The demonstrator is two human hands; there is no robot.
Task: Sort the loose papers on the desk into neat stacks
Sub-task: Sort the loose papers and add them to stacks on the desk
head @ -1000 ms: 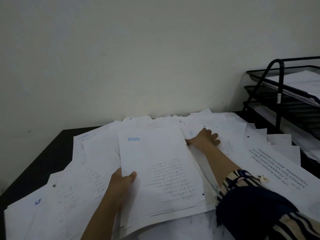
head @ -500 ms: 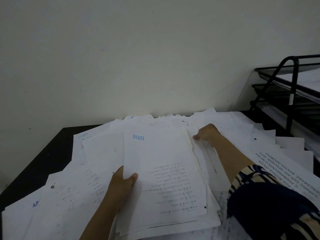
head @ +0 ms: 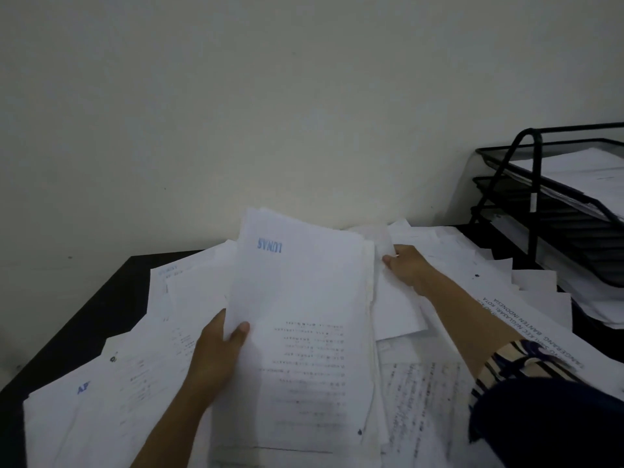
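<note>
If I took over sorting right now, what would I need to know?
Left hand grips the left edge of the gathered stack, top sheet stamped LUNAS, tilted up off the desk.
Right hand pinches a loose sheet beside the stack's right edge.
Done: one stack partly gathered.
Left: many loose papers lie spread around it. The black tray rack on the right holds papers.

A plain off-white wall [head: 304,106] rises behind the dark counter [head: 84,319] in dim, even light, with a black wire tray rack [head: 526,204] at the counter's right end.
</note>
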